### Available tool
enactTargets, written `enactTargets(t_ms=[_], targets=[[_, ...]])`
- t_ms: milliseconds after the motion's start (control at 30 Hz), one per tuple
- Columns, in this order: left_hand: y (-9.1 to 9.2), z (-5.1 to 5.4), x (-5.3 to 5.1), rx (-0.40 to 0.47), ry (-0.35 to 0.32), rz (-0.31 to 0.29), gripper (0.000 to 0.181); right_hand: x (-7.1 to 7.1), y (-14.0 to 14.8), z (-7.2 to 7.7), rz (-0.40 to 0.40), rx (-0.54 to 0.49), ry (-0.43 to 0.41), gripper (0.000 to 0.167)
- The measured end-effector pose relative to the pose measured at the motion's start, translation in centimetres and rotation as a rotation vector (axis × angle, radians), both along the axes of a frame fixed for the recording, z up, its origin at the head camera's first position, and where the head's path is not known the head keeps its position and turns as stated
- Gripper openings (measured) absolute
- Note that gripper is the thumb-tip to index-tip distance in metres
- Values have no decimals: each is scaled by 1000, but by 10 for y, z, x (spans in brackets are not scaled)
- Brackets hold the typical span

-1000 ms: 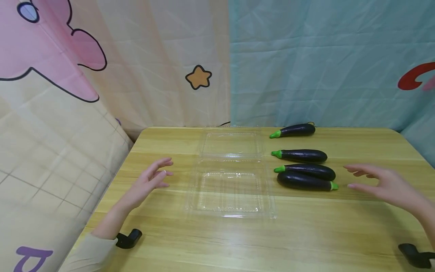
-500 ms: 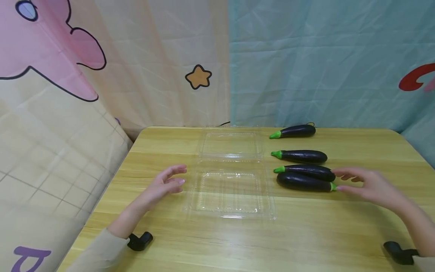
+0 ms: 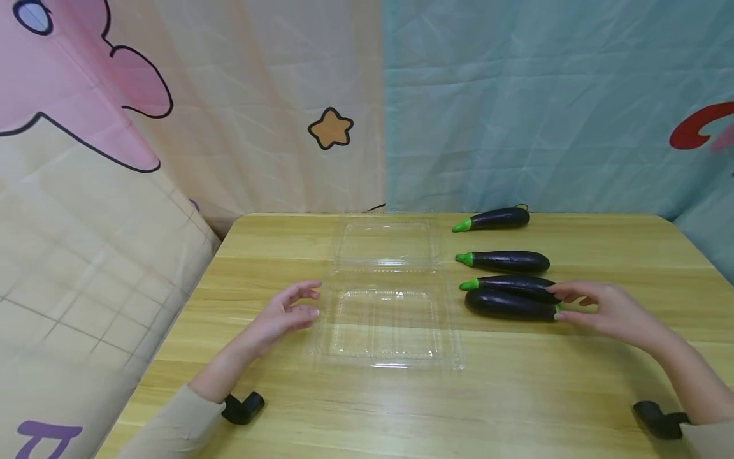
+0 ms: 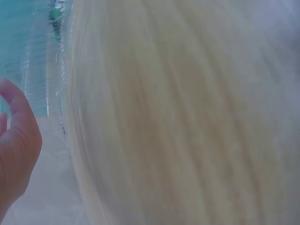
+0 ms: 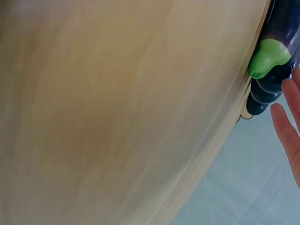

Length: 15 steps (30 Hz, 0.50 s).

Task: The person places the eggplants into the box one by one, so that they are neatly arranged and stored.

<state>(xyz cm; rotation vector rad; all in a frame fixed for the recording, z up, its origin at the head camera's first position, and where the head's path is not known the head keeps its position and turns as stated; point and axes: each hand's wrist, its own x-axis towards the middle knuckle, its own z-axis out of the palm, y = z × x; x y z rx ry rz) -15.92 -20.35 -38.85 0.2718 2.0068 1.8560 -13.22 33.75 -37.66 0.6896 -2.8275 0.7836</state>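
Several dark eggplants with green stems lie at the right in the head view. The front eggplant (image 3: 507, 306) lies against a second eggplant (image 3: 510, 284), its stem pointing right. My right hand (image 3: 602, 309) is at the right ends of this pair, thumb by the front stem, fingers loosely bent; whether it touches them I cannot tell. In the right wrist view the green stem (image 5: 269, 58) shows near the spread fingers. A clear plastic clamshell container (image 3: 387, 328) lies unfolded at the centre, its lid (image 3: 388, 242) toward the back. My left hand (image 3: 287, 312) is beside its left edge, holding nothing.
Another eggplant (image 3: 510, 261) lies behind the pair, and one more eggplant (image 3: 500, 218) is near the table's back edge. A printed curtain (image 3: 493, 108) hangs behind the wooden table (image 3: 390, 408).
My right hand has moved left to the ends of the front eggplants. My left hand has moved right to the container's edge. Eggplants and container stay in place.
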Motion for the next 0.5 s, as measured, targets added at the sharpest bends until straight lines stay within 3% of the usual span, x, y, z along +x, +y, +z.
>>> enactTargets(t_ms=[500], targets=[[2, -1, -1, 8, -4, -24, 63, -4, -8, -3, 50, 85, 31, 41]])
